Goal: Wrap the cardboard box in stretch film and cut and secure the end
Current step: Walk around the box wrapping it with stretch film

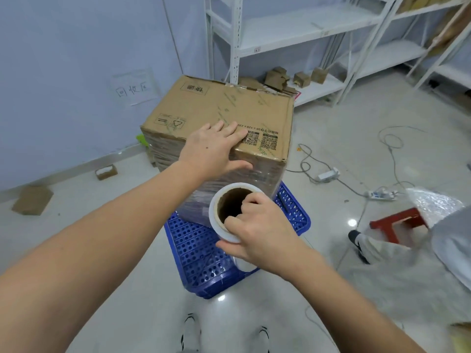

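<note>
A large brown cardboard box [224,108] stands on a blue perforated plastic crate [201,253]. Clear stretch film covers its sides; the top is bare cardboard. My left hand [211,149] lies flat on the box's near top edge, fingers spread, thumb down the film-covered front. My right hand [257,230] grips the roll of stretch film [221,225] held upright just in front of the box's near corner, with fingers hooked into its brown cardboard core. The lower end of the roll is hidden behind my hand.
White metal shelving [293,34] with small cardboard scraps stands behind the box. Cables and power strips [328,174] lie on the floor to the right. A red stool [397,222] and another person's leg and shoe [356,240] are at right. Small boxes [33,200] sit by the left wall.
</note>
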A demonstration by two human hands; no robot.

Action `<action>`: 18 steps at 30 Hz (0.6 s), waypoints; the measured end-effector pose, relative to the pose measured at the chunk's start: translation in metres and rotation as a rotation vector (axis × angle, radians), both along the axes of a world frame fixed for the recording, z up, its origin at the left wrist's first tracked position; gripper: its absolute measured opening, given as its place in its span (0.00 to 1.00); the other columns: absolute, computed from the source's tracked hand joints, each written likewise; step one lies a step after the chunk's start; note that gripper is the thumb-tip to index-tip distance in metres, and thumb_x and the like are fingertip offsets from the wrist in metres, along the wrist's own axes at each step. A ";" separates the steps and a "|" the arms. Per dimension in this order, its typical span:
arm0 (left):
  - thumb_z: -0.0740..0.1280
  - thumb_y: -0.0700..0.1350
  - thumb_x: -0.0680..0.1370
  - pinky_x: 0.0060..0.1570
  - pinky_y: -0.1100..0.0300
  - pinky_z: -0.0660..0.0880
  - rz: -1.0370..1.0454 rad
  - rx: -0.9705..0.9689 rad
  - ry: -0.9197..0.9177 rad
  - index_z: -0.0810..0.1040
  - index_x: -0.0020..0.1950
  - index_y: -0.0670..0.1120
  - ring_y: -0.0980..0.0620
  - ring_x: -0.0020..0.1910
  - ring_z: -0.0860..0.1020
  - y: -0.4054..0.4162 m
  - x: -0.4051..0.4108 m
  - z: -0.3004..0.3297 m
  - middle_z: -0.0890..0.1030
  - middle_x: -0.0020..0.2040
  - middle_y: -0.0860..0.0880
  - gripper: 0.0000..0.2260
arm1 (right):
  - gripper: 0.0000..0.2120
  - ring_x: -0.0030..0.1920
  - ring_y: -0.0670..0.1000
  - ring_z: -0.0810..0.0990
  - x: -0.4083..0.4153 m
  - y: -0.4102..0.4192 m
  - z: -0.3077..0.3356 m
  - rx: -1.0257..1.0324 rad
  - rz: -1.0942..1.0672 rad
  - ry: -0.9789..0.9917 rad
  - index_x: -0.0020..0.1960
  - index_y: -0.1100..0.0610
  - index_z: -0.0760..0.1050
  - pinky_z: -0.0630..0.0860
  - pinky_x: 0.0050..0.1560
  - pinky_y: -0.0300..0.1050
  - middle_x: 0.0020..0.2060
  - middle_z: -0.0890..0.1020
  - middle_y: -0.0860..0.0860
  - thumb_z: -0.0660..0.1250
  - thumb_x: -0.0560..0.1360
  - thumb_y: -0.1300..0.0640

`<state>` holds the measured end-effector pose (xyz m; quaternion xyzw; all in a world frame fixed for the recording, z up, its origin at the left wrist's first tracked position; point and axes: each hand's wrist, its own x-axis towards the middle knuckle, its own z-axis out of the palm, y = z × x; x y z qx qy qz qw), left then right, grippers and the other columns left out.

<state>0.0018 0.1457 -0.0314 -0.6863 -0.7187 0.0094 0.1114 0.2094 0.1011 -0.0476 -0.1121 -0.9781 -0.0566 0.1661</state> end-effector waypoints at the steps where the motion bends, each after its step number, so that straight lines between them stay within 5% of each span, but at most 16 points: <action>1: 0.51 0.79 0.75 0.75 0.48 0.62 -0.026 0.032 0.004 0.60 0.82 0.56 0.46 0.79 0.64 -0.001 -0.006 -0.002 0.64 0.81 0.51 0.42 | 0.19 0.29 0.53 0.69 -0.003 -0.003 0.000 -0.018 -0.003 0.014 0.34 0.55 0.74 0.71 0.54 0.48 0.24 0.75 0.48 0.67 0.75 0.42; 4: 0.52 0.78 0.75 0.69 0.45 0.66 -0.117 0.169 -0.013 0.68 0.79 0.56 0.46 0.73 0.69 -0.005 -0.029 -0.015 0.71 0.77 0.52 0.39 | 0.19 0.30 0.52 0.68 -0.015 -0.016 0.004 -0.047 -0.020 0.048 0.33 0.55 0.73 0.71 0.56 0.48 0.25 0.76 0.48 0.68 0.76 0.43; 12: 0.45 0.79 0.74 0.76 0.36 0.58 -0.160 0.175 -0.047 0.64 0.80 0.58 0.47 0.80 0.63 -0.014 -0.046 -0.030 0.67 0.80 0.53 0.41 | 0.18 0.34 0.50 0.62 -0.046 -0.043 -0.001 -0.081 -0.061 0.066 0.35 0.54 0.72 0.70 0.60 0.48 0.26 0.76 0.48 0.70 0.75 0.44; 18: 0.46 0.79 0.74 0.76 0.38 0.59 -0.177 0.190 -0.073 0.64 0.80 0.58 0.47 0.79 0.64 -0.014 -0.044 -0.030 0.67 0.80 0.53 0.41 | 0.14 0.36 0.53 0.69 -0.058 -0.055 0.000 -0.038 -0.238 -0.101 0.37 0.53 0.70 0.70 0.55 0.48 0.28 0.76 0.48 0.69 0.71 0.45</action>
